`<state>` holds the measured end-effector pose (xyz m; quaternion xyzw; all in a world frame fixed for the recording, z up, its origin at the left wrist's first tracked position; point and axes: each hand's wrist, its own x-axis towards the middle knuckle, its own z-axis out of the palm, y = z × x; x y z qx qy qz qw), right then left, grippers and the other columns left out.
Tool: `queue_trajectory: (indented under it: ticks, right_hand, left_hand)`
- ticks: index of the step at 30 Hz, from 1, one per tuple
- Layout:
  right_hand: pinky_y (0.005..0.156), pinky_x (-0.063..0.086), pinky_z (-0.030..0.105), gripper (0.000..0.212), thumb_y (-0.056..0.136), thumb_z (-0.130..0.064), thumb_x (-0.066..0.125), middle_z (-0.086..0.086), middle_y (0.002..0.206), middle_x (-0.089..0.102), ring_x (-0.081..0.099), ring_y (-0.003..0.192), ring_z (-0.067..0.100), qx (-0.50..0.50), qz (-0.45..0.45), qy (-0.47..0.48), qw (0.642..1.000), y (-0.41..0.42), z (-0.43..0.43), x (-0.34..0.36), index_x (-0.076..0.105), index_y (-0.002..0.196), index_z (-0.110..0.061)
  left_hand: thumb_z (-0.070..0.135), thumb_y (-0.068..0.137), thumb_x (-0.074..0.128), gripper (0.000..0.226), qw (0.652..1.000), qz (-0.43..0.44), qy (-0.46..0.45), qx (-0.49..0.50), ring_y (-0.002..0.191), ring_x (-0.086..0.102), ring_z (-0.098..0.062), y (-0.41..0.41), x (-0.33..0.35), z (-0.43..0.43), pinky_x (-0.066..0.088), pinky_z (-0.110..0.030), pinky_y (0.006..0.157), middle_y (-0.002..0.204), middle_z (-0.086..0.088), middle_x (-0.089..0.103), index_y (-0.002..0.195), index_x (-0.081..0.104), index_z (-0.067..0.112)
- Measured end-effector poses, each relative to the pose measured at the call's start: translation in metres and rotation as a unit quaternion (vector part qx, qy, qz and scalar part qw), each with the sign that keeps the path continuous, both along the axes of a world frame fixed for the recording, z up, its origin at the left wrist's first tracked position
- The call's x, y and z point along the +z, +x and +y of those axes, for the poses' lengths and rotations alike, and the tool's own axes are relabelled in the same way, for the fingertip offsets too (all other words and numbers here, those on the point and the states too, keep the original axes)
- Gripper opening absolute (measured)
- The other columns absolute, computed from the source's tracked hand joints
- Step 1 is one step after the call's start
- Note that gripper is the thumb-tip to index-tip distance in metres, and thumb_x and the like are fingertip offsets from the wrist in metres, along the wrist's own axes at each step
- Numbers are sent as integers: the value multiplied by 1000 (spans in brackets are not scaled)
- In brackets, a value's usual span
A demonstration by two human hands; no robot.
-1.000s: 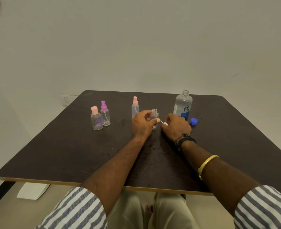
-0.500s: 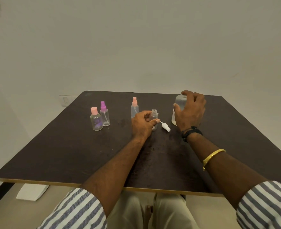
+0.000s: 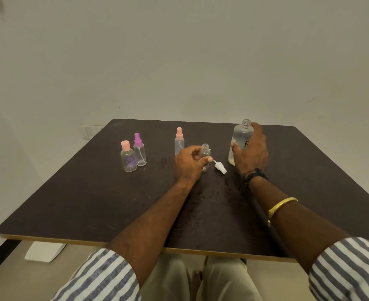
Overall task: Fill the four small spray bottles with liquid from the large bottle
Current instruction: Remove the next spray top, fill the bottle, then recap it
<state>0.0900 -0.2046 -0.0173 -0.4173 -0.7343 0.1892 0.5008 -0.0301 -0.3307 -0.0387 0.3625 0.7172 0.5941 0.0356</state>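
Note:
My left hand [image 3: 191,165] grips a small clear bottle [image 3: 205,152] with its top off, standing on the dark table [image 3: 92,203]. Its white spray top [image 3: 220,167] lies on the table just to the right. My right hand [image 3: 251,152] grips the large uncapped bottle [image 3: 240,137], which leans slightly left. Three other small bottles stand capped: one with a pink spray top [image 3: 179,142] behind my left hand, one with a purple spray top [image 3: 139,153] and one with a pink cap [image 3: 128,157] at the left.
The wall rises right behind the table's far edge. A wall socket [image 3: 89,132] shows at the far left corner. A white object [image 3: 44,252] lies on the floor below the near left edge.
My right hand left the white spray top on the table, moved right to the large bottle and closed around it; the bottle now tilts. My left hand has stayed on the small open bottle.

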Motion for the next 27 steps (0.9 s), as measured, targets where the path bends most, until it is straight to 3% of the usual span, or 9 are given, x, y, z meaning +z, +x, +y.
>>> queue_trajectory:
  ticks: [6,10,17,22,27]
  right_hand:
    - [89,48,33,75,80,-20,81,4,141,51,54,124,23,52,-9,25,998,2,-2,3,43,144,-27]
    - [83,44,23,73,78,-11,77,5,138,51,54,117,17,105,-35,76,991,0,-5,-2,49,144,-24]
    - [85,58,38,77,76,1,68,5,137,45,54,118,24,147,-101,161,971,-2,-4,-7,48,143,-29]
    - [94,53,47,73,80,2,66,9,140,46,50,123,29,147,-154,213,954,-1,-3,-7,50,143,-31]
    - [98,47,43,72,79,6,67,14,138,51,51,123,30,138,-188,269,934,1,-4,-6,55,142,-27]
  left_hand:
    - [24,75,88,42,1000,-3,-1,-3,87,70,-12,1,1,-2,56,-19,78,91,6,71,113,74,12]
    - [23,73,89,42,1000,-2,4,-3,87,72,-13,3,1,-3,59,-26,82,95,1,76,111,75,12]
    - [25,73,88,45,1000,-3,2,-9,90,72,-10,0,5,-4,60,-28,85,101,1,77,114,75,14]
    - [26,73,88,43,1000,5,6,-13,88,72,-8,0,4,-6,59,-27,83,97,3,76,112,75,15]
    - [27,74,88,45,1000,17,0,-16,90,71,-9,1,4,-8,58,-22,82,101,1,76,115,74,14]
